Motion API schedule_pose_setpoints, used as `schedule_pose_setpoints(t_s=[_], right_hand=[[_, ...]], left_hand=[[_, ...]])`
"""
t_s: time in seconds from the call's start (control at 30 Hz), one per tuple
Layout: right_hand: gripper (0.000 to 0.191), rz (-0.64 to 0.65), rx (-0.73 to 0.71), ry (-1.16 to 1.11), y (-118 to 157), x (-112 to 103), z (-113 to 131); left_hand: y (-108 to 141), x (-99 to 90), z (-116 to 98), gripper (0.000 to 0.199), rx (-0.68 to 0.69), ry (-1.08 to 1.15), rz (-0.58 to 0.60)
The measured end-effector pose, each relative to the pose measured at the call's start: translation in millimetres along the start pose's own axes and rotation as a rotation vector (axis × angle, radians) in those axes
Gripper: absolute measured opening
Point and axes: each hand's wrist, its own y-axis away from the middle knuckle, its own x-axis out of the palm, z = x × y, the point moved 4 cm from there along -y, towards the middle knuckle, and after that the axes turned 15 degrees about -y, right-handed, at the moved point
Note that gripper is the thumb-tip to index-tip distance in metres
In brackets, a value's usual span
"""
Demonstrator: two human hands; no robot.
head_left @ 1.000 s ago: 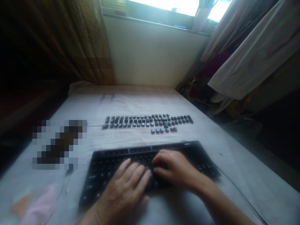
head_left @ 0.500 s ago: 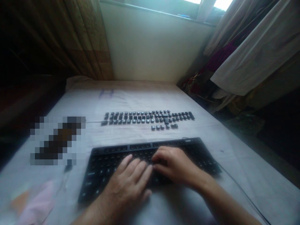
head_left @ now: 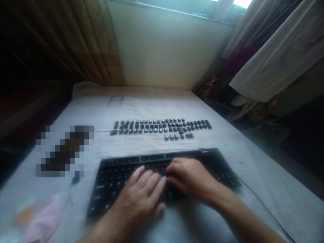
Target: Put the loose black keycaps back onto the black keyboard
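A black computer keyboard (head_left: pixel 107 175) lies on the white cloth in front of me. Many of its upper keys look bare, while lettered keycaps show at its lower left. Flat across its middle, with fingers stretched out, rests my left hand (head_left: pixel 144 190). My right hand (head_left: pixel 188 173) is bent over the keyboard just right of it, fingertips pressed together low over the key area. Whatever those fingertips pinch, if anything, is hidden. Beyond the keyboard, loose black keycaps (head_left: pixel 151 129) lie in rows, with several more in a short row nearer me.
Left of the keyboard is a pixelated dark object (head_left: pixel 64 150), a small dark item (head_left: pixel 75 179) near it. A pink cloth (head_left: pixel 45 219) lies at the lower left. The keyboard cable (head_left: pixel 263 207) runs off right. Curtains (head_left: pixel 96 44) and hanging fabric (head_left: pixel 268 64) flank the wall.
The whole view has shifted slightly. Both hands keep nearly the same pose and place on the keyboard, and the loose keycaps lie as before.
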Motion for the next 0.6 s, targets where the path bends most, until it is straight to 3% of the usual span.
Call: schedule_pose_setpoints(t_s=[0.6], right_hand=[[0.014,0.017,0.014,0.065,2.9,2.2,2.6]], left_hand=[[-0.4,-5.7,-0.2,0.032,-0.009,-0.011,-0.073]])
